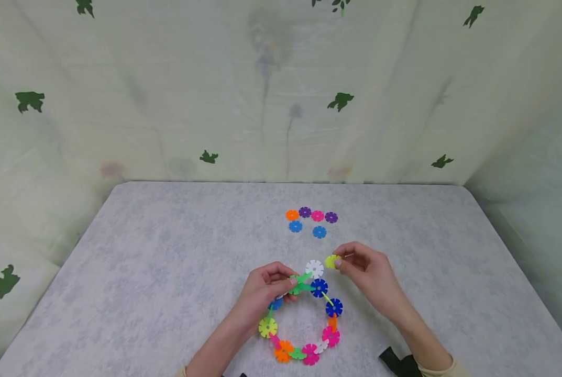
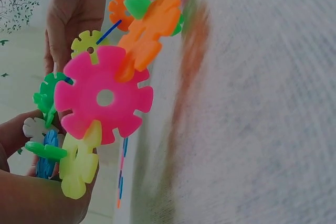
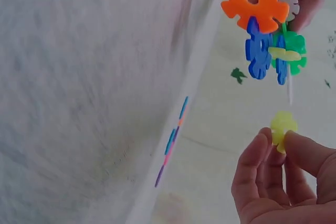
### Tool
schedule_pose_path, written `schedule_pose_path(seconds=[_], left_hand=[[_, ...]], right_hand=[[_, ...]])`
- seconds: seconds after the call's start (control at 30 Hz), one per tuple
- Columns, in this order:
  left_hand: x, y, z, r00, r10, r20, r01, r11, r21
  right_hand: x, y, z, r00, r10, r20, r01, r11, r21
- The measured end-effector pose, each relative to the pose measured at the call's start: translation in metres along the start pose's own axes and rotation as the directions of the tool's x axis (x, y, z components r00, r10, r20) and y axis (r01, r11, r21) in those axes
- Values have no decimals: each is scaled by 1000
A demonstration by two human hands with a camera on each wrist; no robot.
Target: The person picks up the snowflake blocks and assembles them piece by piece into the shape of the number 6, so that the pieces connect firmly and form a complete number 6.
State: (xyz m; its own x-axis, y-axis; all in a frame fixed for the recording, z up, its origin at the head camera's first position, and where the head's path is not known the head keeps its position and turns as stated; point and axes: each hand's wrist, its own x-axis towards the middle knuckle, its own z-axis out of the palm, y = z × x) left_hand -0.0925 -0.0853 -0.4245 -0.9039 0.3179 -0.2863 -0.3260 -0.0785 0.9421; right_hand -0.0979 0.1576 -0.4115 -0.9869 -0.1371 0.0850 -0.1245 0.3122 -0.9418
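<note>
A ring of interlocked, notched plastic snowflake discs in many colours hangs from my left hand, which pinches it near a green disc. At the top of the ring a white disc sticks up beside a dark blue disc. My right hand pinches a loose yellow disc between thumb and fingers, just right of the white disc and apart from it. The right wrist view shows that yellow disc below the ring. In the left wrist view a pink disc partly covers the discs behind it.
Several loose discs lie flat farther back on the grey table, among them an orange disc and a blue disc. A pale curtain with green leaf shapes hangs behind. A black strap lies near the right forearm.
</note>
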Motion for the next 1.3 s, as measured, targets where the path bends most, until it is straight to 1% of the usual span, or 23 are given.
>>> schedule_pose_path(seconds=[0.27, 0.43, 0.57, 0.7, 0.83, 0.97, 1.07, 1.17, 1.3], left_hand=[[0, 1, 0, 1000, -14, 7, 14, 1000, -15], [1, 0, 0, 999, -32, 28, 32, 999, -16], [2, 1, 0, 998, -44, 48, 43, 999, 16], [2, 3, -2, 996, -28, 79, 22, 997, 68], [1, 6, -4, 993, 5, 115, -19, 993, 116], [2, 7, -3, 992, 31, 120, -49, 987, 153], [3, 7, -2, 993, 37, 109, -55, 984, 170], [3, 7, -2, 994, 36, 103, -52, 985, 167], [2, 8, -1, 992, 14, 126, -33, 989, 147]], right_hand=[[-2, 0, 5, 999, -34, -2, 34, 999, 42], [-2, 1, 8, 998, -59, 8, 59, 996, 62], [-3, -1, 12, 998, -45, 44, 41, 995, 88], [-5, -5, 16, 997, -39, 62, 33, 995, 95], [-7, -8, 19, 998, -47, 44, 45, 997, 61], [-7, -9, 20, 999, -48, 22, 47, 998, 32], [-6, -8, 20, 998, -62, -1, 62, 997, 48], [-6, -7, 20, 997, -82, -14, 82, 994, 68], [-6, -5, 20, 993, -118, 12, 116, 990, 77]])
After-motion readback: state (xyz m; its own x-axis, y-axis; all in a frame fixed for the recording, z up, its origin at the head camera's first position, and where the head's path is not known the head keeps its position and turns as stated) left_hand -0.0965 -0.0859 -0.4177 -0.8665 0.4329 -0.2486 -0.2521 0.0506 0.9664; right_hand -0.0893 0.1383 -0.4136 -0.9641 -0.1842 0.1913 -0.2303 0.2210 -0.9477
